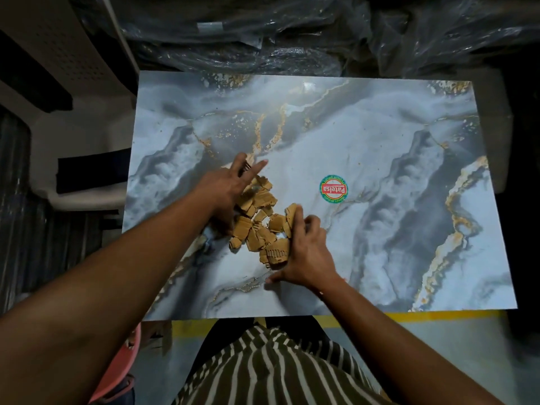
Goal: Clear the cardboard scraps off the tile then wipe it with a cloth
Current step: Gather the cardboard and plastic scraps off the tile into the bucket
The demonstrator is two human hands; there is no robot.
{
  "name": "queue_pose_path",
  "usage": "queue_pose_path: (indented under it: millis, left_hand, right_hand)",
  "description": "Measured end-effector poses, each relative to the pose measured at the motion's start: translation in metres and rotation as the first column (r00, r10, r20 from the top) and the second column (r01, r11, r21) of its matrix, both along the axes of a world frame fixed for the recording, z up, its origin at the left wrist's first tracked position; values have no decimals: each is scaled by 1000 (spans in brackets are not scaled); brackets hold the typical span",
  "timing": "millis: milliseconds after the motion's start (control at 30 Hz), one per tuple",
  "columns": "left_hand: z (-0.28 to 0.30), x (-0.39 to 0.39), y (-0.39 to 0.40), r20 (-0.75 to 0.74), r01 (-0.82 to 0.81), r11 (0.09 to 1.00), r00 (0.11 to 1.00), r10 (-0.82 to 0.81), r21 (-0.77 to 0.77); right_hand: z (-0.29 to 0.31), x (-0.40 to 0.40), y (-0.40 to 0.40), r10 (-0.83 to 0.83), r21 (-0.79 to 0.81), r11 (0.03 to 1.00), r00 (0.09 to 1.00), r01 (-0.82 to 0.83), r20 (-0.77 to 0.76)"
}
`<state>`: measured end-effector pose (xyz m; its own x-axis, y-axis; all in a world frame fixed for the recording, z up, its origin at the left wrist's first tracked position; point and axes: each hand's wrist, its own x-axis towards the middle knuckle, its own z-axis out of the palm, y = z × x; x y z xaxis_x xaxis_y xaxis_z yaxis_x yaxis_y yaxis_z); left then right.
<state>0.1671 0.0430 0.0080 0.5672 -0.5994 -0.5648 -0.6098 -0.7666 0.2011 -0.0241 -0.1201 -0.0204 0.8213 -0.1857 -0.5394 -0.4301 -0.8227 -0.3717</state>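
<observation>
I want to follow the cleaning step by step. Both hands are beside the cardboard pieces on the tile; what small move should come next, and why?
Probably close both hands inward and scoop the pile up. The left hand and right hand already flank the cardboard scraps, which lie gathered in one heap on the tile. No cloth is in view, so wiping must wait.
</observation>
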Motion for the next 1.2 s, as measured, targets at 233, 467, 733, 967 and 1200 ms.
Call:
queue_pose_path:
  millis: [233, 467, 733, 967, 1200]
  left_hand:
    - [-9, -13, 1, 68, 185, 981, 980, -188, 55]
    - [-18, -18, 13, -66, 174, 984, 983, -171, 38]
    - [-17, -42, 15, 44, 164, 983, 985, -169, 85]
    - [-12, -44, 2, 54, 143, 983, 987, -150, 117]
    - [-22, -52, 4, -4, 37, 999, 999, -37, -2]
  right_hand:
    - [-5, 18, 28, -126, -17, 992, 991, 127, 37]
    - [-1, 26, 30, -135, 36, 990, 991, 134, 24]
    - [-1, 35, 43, -89, -20, 996, 996, 89, -2]
    - [-5, 56, 41, -138, 20, 990, 990, 138, -14]
    - [-9, 56, 42, -97, 109, 990, 992, 88, 79]
